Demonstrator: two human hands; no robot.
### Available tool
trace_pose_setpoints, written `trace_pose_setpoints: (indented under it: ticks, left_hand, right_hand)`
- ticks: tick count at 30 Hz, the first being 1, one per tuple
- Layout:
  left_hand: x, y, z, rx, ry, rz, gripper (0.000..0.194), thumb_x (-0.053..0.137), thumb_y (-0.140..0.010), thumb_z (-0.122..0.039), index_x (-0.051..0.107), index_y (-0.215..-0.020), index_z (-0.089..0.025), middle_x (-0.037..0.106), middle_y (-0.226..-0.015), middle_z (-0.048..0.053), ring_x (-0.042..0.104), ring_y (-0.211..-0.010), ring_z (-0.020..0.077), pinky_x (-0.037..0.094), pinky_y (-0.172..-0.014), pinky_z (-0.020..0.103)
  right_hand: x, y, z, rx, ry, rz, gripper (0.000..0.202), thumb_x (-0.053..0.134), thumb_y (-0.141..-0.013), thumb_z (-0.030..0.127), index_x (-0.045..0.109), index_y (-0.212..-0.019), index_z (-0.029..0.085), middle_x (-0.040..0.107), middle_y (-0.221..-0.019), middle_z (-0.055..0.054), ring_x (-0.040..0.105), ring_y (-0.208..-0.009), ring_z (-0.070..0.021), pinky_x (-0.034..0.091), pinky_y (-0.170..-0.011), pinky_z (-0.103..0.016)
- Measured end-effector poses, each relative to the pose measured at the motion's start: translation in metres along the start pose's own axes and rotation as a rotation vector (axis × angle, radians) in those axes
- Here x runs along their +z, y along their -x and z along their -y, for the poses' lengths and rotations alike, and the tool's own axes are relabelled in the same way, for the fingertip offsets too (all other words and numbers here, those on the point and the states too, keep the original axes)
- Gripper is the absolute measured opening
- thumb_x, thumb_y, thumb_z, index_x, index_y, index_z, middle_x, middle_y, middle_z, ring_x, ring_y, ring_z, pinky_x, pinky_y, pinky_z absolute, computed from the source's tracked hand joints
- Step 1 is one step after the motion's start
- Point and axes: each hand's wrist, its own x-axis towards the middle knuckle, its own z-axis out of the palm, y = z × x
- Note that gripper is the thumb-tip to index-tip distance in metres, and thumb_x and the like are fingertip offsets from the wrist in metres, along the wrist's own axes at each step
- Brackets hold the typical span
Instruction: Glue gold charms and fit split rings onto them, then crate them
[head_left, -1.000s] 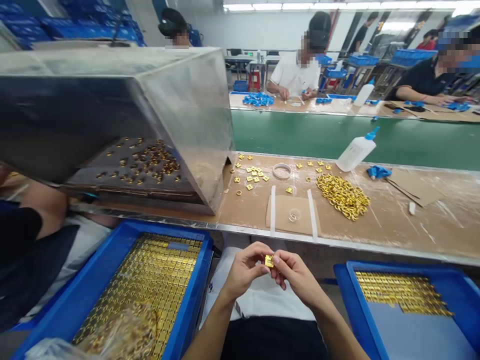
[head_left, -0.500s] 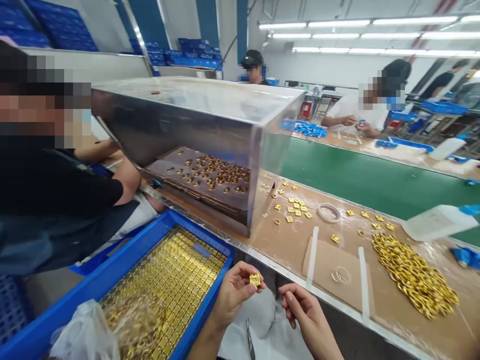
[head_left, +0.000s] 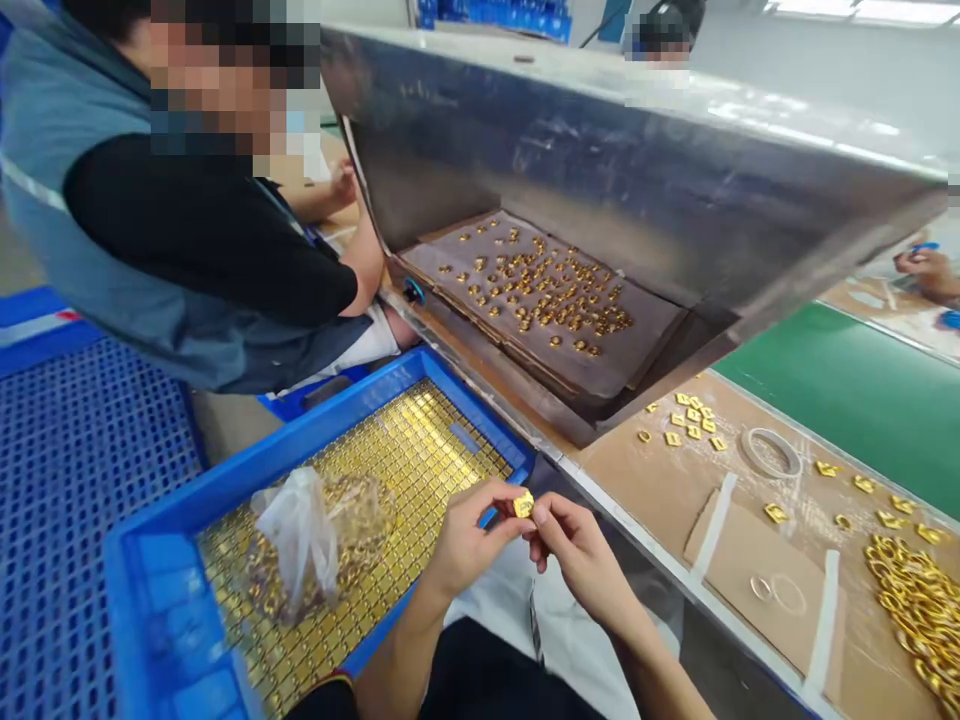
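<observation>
A small square gold-coloured metal piece with an opening in its face is pinched between the thumb and fingers of my left hand. My right hand is closed at the piece's right side, its thumb and fingertips against the edge. Both hands are above my lap, just past the corner of a blue tray. Rows of square gold pieces cover the tray's bottom. On top of them lies a clear plastic bag with more gold parts inside.
An open-fronted metal box on the bench holds scattered gold parts. A co-worker sits at the left. On the bench lie a tape roll, taped cardboard and a pile of gold rings. Behind runs a green belt.
My right hand has moved in from the right to meet the gold piece in my left hand. The view has turned left and down, showing more of the tray and the box's inside.
</observation>
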Motion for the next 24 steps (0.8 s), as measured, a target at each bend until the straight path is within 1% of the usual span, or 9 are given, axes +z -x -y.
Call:
trace_pose_setpoints:
  ticks: [3,7,13,16,18,19,21,22,24]
  left_hand:
    - [-0.005,-0.001,0.007,0.01,0.109,-0.041,0.024,0.086,-0.074,-0.034,0.077,-0.089,-0.019,0.07,-0.079,0.004,0.062,-0.069,0.0149,0.052,-0.066,0.026]
    - [-0.004,-0.001,0.019,-0.081,0.364,-0.072,0.029,0.085,-0.074,-0.044,0.078,-0.087,-0.019,0.074,-0.099,0.01,0.068,-0.087,0.0203,0.055,-0.073,0.029]
    - [0.002,0.001,0.023,-0.309,0.683,-0.126,0.031,0.088,-0.07,-0.041,0.072,-0.083,-0.018,0.075,-0.091,0.006,0.061,-0.06,0.0122,0.051,-0.057,0.027]
    - [-0.008,-0.002,0.019,-0.336,0.756,-0.155,0.035,0.091,-0.066,-0.041,0.071,-0.08,-0.017,0.072,-0.083,0.004,0.063,-0.065,0.0127,0.052,-0.06,0.025]
    - [-0.022,-0.005,0.018,-0.325,0.766,-0.206,0.035,0.093,-0.065,-0.041,0.071,-0.079,-0.017,0.072,-0.082,0.004,0.067,-0.074,0.0152,0.053,-0.066,0.025]
    - [-0.03,-0.006,0.018,-0.322,0.762,-0.234,0.035,0.093,-0.065,-0.041,0.071,-0.08,-0.018,0.072,-0.084,0.004,0.068,-0.078,0.0162,0.054,-0.068,0.025]
    - [-0.046,-0.006,0.02,-0.333,0.743,-0.276,0.034,0.093,-0.065,-0.04,0.072,-0.081,-0.019,0.073,-0.088,0.004,0.07,-0.081,0.0176,0.055,-0.068,0.025]
    - [-0.053,-0.006,0.021,-0.345,0.73,-0.29,0.033,0.093,-0.065,-0.04,0.073,-0.082,-0.02,0.073,-0.09,0.004,0.071,-0.081,0.0184,0.055,-0.068,0.025]
    - [-0.064,-0.003,0.025,-0.372,0.694,-0.309,0.033,0.093,-0.064,-0.039,0.074,-0.082,-0.019,0.074,-0.092,0.005,0.073,-0.083,0.0202,0.057,-0.07,0.027]
  right_hand:
    - [0.006,-0.005,0.002,-0.009,-0.07,0.037,0.052,0.062,-0.086,0.07,0.055,-0.073,0.02,0.053,-0.057,0.004,0.047,-0.052,-0.0105,0.043,-0.054,-0.025]
    - [0.014,-0.014,0.002,-0.009,-0.141,0.032,0.053,0.065,-0.083,0.072,0.054,-0.073,0.02,0.054,-0.064,0.002,0.047,-0.052,-0.0093,0.041,-0.05,-0.023]
    - [0.02,-0.02,-0.011,0.021,-0.104,0.047,0.058,0.059,-0.083,0.076,0.053,-0.073,0.019,0.05,-0.063,0.004,0.042,-0.047,-0.0071,0.036,-0.045,-0.021]
    - [0.016,-0.03,-0.007,0.021,0.001,0.079,0.06,0.054,-0.084,0.078,0.054,-0.073,0.019,0.051,-0.061,0.003,0.041,-0.045,-0.0073,0.033,-0.042,-0.021]
    - [0.012,-0.05,0.009,-0.095,0.148,0.012,0.055,0.051,-0.09,0.072,0.057,-0.076,0.02,0.055,-0.062,0.001,0.046,-0.046,-0.0096,0.036,-0.044,-0.022]
    - [0.011,-0.064,0.021,-0.185,0.257,-0.052,0.047,0.05,-0.095,0.064,0.061,-0.081,0.02,0.058,-0.065,0.0,0.05,-0.049,-0.0116,0.04,-0.047,-0.024]
    - [0.011,-0.101,0.051,-0.317,0.582,-0.221,0.031,0.042,-0.102,0.036,0.066,-0.092,0.02,0.065,-0.072,-0.003,0.06,-0.059,-0.0157,0.049,-0.058,-0.027]
    - [0.012,-0.123,0.068,-0.329,0.806,-0.328,0.028,0.04,-0.101,0.023,0.067,-0.096,0.021,0.068,-0.077,-0.004,0.066,-0.068,-0.0177,0.052,-0.067,-0.029]
    - [0.014,-0.167,0.099,-0.323,0.929,-0.429,0.03,0.042,-0.096,0.01,0.068,-0.107,0.019,0.073,-0.101,-0.011,0.069,-0.096,-0.0234,0.051,-0.087,-0.034]
